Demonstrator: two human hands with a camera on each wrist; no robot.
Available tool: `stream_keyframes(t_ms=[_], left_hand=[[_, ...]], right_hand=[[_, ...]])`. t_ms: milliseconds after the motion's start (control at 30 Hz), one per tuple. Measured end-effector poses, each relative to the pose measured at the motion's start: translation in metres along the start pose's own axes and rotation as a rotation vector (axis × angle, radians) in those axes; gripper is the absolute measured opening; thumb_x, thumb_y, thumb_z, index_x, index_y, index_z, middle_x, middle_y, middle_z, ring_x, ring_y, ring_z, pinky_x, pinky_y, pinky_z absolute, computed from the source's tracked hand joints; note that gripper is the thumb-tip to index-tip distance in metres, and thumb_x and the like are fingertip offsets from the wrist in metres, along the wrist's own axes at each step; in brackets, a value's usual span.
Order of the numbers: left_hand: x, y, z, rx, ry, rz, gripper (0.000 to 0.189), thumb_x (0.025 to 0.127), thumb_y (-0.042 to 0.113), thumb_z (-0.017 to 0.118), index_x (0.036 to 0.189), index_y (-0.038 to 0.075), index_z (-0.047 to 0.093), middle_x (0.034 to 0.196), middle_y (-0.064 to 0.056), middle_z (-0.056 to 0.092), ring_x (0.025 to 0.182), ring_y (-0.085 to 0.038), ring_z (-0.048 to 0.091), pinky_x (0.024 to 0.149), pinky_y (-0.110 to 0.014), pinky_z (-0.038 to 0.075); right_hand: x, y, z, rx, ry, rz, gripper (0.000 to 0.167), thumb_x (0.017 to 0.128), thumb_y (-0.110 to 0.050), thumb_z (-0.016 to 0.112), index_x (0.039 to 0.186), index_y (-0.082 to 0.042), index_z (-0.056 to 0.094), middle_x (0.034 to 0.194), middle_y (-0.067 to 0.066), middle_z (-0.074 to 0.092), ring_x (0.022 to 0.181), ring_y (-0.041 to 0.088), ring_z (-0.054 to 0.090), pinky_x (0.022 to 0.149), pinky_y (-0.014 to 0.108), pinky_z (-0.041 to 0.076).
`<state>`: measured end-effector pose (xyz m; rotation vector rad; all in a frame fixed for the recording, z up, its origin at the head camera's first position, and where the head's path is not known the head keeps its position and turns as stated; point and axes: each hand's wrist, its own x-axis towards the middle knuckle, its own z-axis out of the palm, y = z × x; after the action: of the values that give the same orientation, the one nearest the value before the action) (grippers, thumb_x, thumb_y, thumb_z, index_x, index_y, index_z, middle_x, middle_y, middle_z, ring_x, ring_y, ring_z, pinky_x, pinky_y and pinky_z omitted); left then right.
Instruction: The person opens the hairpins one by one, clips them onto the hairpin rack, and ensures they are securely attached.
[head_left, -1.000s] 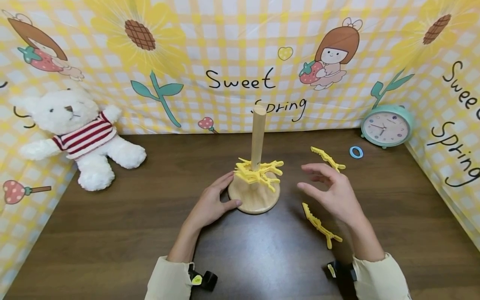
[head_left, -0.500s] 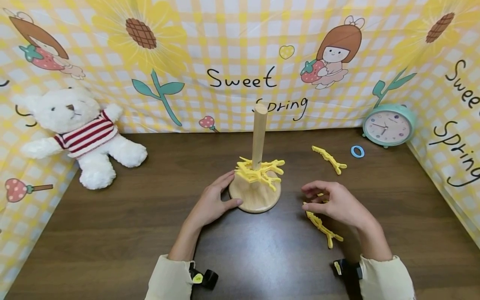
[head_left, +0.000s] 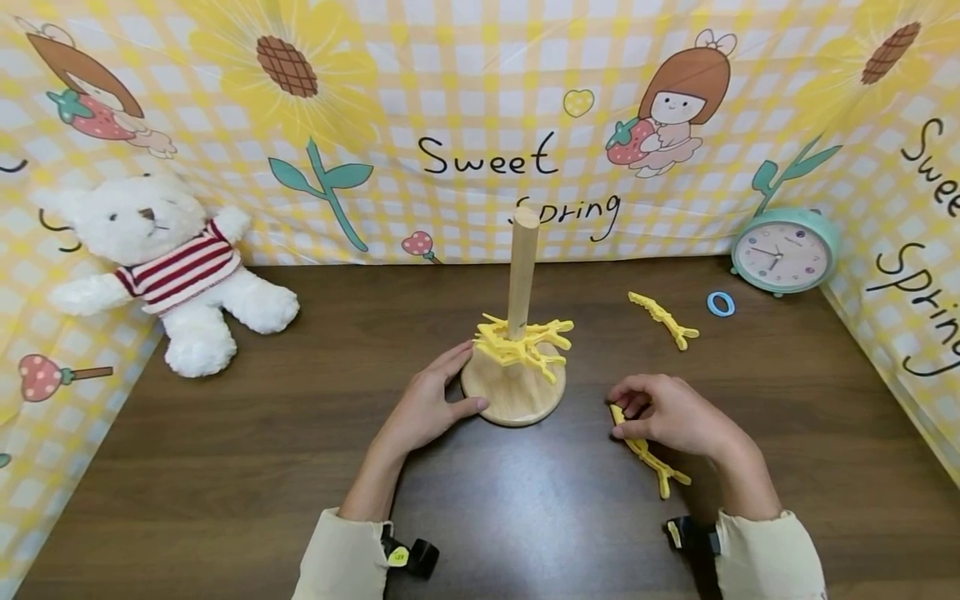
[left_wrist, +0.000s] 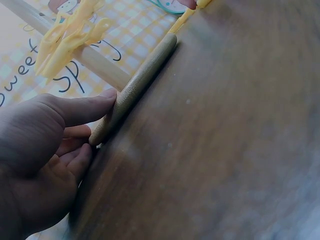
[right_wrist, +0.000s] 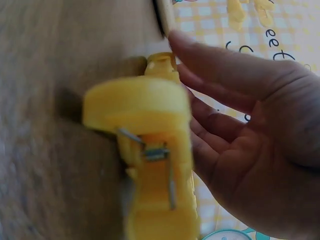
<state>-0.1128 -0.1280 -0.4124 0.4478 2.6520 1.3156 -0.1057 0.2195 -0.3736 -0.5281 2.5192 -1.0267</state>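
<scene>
A wooden stand has a round base (head_left: 513, 404) and an upright post (head_left: 522, 275). Several yellow alligator hair clips (head_left: 525, 342) cluster around the lower post. My left hand (head_left: 431, 408) grips the base's left edge; in the left wrist view its thumb (left_wrist: 95, 107) lies on the rim, other fingers curled at the edge. To the right, my right hand (head_left: 675, 408) curls thumb and fingers around the upper end of a yellow hair clip (head_left: 651, 461) on the table. In the right wrist view this clip (right_wrist: 155, 110) is close up, its spring visible. Another hair clip (head_left: 663, 319) lies behind.
A blue ring (head_left: 721, 304) lies near a mint-green alarm clock (head_left: 783, 250) at the back right. A white teddy bear (head_left: 180, 267) in a striped shirt sits at the left. Patterned yellow cloth (head_left: 465, 75) hangs behind the brown table (head_left: 300, 467).
My right hand has come down and toward me, from beside the far clip to the nearer one, and its fingers have drawn in around that clip. The left hand stays on the base.
</scene>
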Motion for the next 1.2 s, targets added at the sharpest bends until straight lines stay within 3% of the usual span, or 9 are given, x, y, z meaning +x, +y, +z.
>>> stream_keyframes(t_ms=[200,500,767,1067,1200], left_hand=[[0.0,0.0,0.0,-0.004,-0.005,-0.003,0.079,0.09,0.022,0.08,0.153,-0.002,0.039,0.161,-0.008,0.036,0.149,-0.024,0.029,0.119,-0.046,0.027],[0.0,0.001,0.0,-0.005,-0.008,-0.003,0.079,0.09,0.023,0.08,0.154,-0.001,0.04,0.161,-0.007,0.036,0.15,-0.024,0.029,0.119,-0.046,0.027],[0.0,0.001,0.0,-0.013,-0.008,-0.004,0.079,0.09,0.022,0.08,0.153,-0.002,0.04,0.161,-0.008,0.036,0.15,-0.024,0.029,0.119,-0.046,0.027],[-0.001,0.002,0.0,-0.018,-0.013,-0.007,0.079,0.09,0.022,0.08,0.154,-0.002,0.039,0.161,-0.007,0.036,0.15,-0.024,0.028,0.119,-0.046,0.026],[-0.001,0.002,-0.001,-0.018,-0.011,-0.011,0.079,0.09,0.022,0.08,0.154,-0.001,0.039,0.162,-0.006,0.036,0.15,-0.023,0.028,0.119,-0.046,0.026]], right_hand=[[0.003,-0.005,0.003,-0.05,0.04,0.021,0.023,0.086,-0.014,0.083,0.103,-0.003,0.072,0.086,-0.002,0.067,0.08,0.014,0.063,0.071,0.03,0.054],[0.001,-0.005,0.002,-0.043,0.088,-0.008,0.033,0.087,-0.014,0.082,0.116,-0.001,0.072,0.1,0.003,0.07,0.089,0.018,0.066,0.079,0.036,0.056],[-0.014,-0.001,-0.017,-0.055,0.039,-0.031,0.037,0.085,-0.019,0.084,0.115,-0.001,0.071,0.099,0.001,0.07,0.089,0.017,0.065,0.076,0.034,0.055],[-0.036,0.021,-0.041,-0.018,0.101,0.077,0.045,0.085,-0.022,0.084,0.12,0.001,0.068,0.1,0.006,0.07,0.089,0.02,0.066,0.072,0.028,0.054],[-0.041,0.032,-0.046,-0.07,0.137,0.124,0.047,0.084,-0.027,0.085,0.12,0.0,0.068,0.099,0.005,0.07,0.088,0.02,0.065,0.071,0.028,0.052]])
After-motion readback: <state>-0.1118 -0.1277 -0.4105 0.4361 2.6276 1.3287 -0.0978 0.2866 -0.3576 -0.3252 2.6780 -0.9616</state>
